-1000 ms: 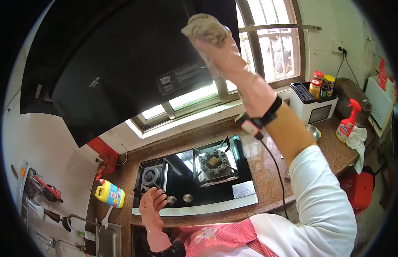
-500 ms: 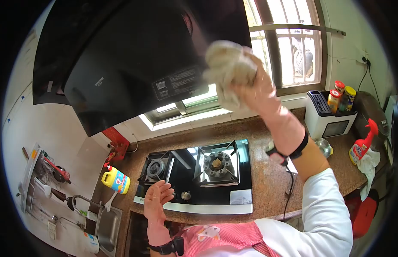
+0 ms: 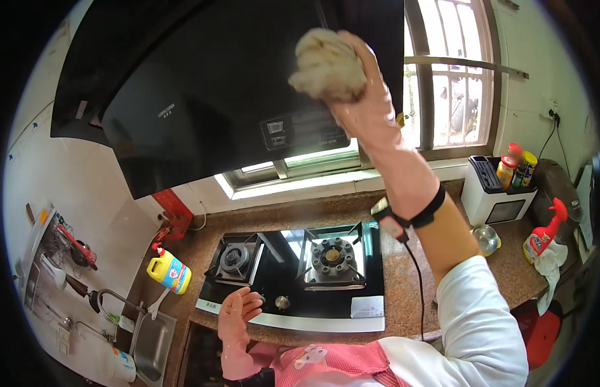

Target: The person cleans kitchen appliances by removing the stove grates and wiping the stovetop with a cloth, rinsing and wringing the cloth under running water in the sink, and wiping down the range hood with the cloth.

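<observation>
My right hand (image 3: 359, 87), in a pink glove, is wrapped round a bunched whitish cloth (image 3: 327, 63). The cloth lies against the black glossy front of the range hood (image 3: 203, 84), above its printed label. My left hand (image 3: 238, 311), also gloved in pink, holds nothing, its fingers apart and partly curled. It hangs by the front left edge of the gas stove (image 3: 284, 284), close to the knobs. Two burners with metal pan supports sit on the stove.
Left of the stove are a yellow detergent jug (image 3: 169, 271) and a steel sink (image 3: 151, 348). To the right stand a metal bowl (image 3: 485, 239), a red spray bottle (image 3: 542, 233) and a white box (image 3: 497, 191) bearing jars. A barred window (image 3: 455, 84) is behind. A black cable (image 3: 421, 290) trails from my right wrist.
My right hand has moved up and slightly left with the cloth, from the hood's right edge onto its front. My left hand has stayed low, shifting slightly downward in view.
</observation>
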{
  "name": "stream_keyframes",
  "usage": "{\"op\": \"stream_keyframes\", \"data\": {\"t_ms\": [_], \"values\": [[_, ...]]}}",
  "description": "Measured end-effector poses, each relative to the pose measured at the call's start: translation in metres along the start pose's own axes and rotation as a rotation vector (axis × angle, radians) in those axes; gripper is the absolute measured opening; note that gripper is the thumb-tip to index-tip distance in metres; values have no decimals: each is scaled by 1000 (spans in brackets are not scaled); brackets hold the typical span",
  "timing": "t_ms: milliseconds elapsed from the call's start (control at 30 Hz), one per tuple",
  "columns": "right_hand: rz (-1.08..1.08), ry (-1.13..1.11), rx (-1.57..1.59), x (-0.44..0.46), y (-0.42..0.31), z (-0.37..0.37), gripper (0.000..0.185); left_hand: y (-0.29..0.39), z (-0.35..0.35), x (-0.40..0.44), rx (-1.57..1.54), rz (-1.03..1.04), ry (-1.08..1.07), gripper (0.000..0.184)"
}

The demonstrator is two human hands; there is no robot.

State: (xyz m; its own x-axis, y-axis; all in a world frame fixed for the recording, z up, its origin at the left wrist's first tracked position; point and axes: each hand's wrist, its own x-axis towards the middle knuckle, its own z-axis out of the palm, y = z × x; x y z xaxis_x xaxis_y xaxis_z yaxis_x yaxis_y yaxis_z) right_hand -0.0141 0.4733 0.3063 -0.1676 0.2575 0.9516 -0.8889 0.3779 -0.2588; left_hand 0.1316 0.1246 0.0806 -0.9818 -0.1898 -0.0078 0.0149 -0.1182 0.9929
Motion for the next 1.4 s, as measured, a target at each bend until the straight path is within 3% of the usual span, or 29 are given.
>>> {"op": "stream_keyframes", "data": {"t_ms": [167,267,367,467,533,600,667,733,767,967,1067,1133,1233,1333,1400], "values": [[-5,10,297,-43,9,0,87,6,-8,6,-46,35,-32,43],[158,-71,427,-71,-10,-10,83,10,-7,5,-21,30,-45,42],[72,-58,405,-108,-5,-18,85,14,-9,-2,-8,44,-50,41],[292,-199,536,-114,-26,-54,88,24,-22,-14,34,69,-35,40],[585,-174,1061,-89,-18,-75,82,22,-36,-18,31,59,8,40],[671,-166,1263,-39,-28,-76,79,21,-50,-23,16,28,48,35],[445,-225,916,18,-37,-63,76,19,-59,-27,1,1,85,32],[-75,-177,-280,72,-49,-47,83,17,-66,-29,-20,-18,123,33],[-200,-145,-385,96,-45,-39,80,17,-67,-31,-9,-6,129,33],[-17,-133,-601,118,-32,3,67,-5,-82,-24,-38,-15,147,37],[34,-305,-841,65,-43,-15,64,-9,-89,-25,-22,-18,157,35],[28,-447,-811,31,-44,-35,61,-7,-95,-24,-9,-15,157,35],[-77,-608,-841,27,-76,-47,62,-1,-94,-22,-2,-10,168,34],[-506,-364,-822,75,-68,-27,69,0,-89,-18,-7,-8,145,33],[-482,-225,-1083,112,-98,5,67,0,-81,-14,-32,-25,121,29]]}}
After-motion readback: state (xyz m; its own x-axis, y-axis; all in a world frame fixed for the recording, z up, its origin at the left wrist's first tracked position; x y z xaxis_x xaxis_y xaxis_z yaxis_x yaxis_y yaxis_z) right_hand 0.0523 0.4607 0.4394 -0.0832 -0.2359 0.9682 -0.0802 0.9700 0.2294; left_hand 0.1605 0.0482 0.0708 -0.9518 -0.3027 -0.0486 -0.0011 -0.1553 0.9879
